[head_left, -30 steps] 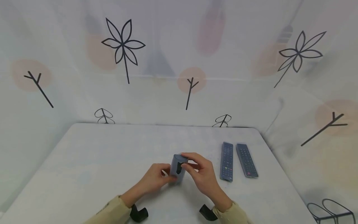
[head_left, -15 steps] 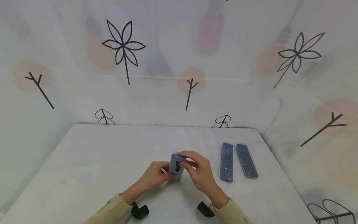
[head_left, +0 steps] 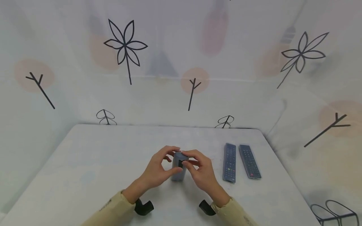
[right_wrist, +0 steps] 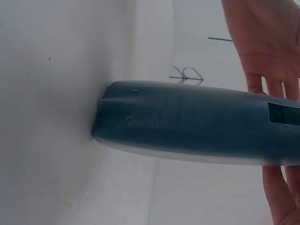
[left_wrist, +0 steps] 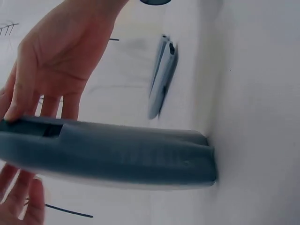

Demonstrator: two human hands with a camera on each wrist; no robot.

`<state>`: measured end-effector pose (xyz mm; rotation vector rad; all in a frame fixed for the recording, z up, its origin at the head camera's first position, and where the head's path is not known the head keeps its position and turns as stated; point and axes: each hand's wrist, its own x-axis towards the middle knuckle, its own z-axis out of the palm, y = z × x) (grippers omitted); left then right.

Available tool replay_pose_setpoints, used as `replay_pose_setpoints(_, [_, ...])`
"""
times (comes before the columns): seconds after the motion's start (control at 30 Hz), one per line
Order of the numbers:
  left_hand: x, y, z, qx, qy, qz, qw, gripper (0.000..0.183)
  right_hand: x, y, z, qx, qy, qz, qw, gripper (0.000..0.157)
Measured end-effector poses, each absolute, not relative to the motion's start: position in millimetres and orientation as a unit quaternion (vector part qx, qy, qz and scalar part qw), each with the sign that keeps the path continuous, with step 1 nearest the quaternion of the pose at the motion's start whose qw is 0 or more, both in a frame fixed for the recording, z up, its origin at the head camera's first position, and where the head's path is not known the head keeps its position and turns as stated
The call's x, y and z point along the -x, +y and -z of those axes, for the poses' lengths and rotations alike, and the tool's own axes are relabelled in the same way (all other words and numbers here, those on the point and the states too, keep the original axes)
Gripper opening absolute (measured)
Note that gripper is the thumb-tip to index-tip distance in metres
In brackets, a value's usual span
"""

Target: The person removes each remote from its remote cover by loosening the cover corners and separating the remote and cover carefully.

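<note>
A grey-blue remote control [head_left: 177, 174] stands upright on the table in the head view, with a dark recess like an open battery compartment [right_wrist: 284, 114] near its upper end. My right hand [head_left: 202, 172] pinches that upper end from the right, the thumb at the recess. From the left, my left hand [head_left: 155, 168] curves round the upper part, fingers near the top and thumb by the front face. Both wrist views show the remote's lower end against the table. Whatever lies inside the recess is too dark to make out.
Two more remote controls, one nearer [head_left: 229, 162] and one at its right [head_left: 250, 161], lie buttons up on the white table [head_left: 113, 147]. A patterned cloth [head_left: 158, 103] hangs behind the table and along its sides.
My left hand has risen from the remote's lower left side to near its top, its fingers spreading. My right hand keeps its pinch. The remote has shifted slightly and the other remotes stay put.
</note>
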<state>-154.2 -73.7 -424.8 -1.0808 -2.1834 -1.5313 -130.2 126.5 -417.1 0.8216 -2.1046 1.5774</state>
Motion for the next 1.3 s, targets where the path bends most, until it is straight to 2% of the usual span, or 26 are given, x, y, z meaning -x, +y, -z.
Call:
replay_pose_setpoints(0.1, [156,-69,425,0.399,-0.727,0.522,0.198,0.06,131,124,418,-0.285,-0.75,-0.566,0.189,0.033])
replay_pose_setpoints(0.2, [159,-67,429,0.407,-0.708,0.524,0.24,0.055,131,121,418,-0.285,-0.749,-0.566,0.192,0.033])
replay_pose_setpoints(0.27, [162,-68,432,0.413,-0.696,0.527,0.258,0.048,131,120,419,-0.29,-0.747,-0.564,0.199,0.034])
replay_pose_setpoints(0.4, [166,-70,436,0.417,-0.683,0.531,0.28,0.047,131,117,420,-0.297,-0.74,-0.564,0.213,0.036])
replay_pose_setpoints(0.5, [161,-70,428,0.408,-0.682,0.537,0.282,0.052,131,115,421,-0.291,-0.744,-0.562,0.215,0.037])
replay_pose_setpoints(0.67, [152,-68,409,0.418,-0.675,0.538,0.282,0.05,130,116,420,-0.274,-0.755,-0.556,0.214,0.036])
replay_pose_setpoints(0.87, [153,-64,411,0.43,-0.665,0.538,0.288,0.051,128,115,424,-0.274,-0.751,-0.547,0.25,0.034])
replay_pose_setpoints(1.07, [151,-61,413,0.422,-0.66,0.547,0.297,0.051,128,113,422,-0.254,-0.741,-0.57,0.246,0.028])
replay_pose_setpoints(1.3, [154,-62,407,0.421,-0.668,0.545,0.282,0.05,131,116,420,-0.265,-0.748,-0.545,0.27,0.033])
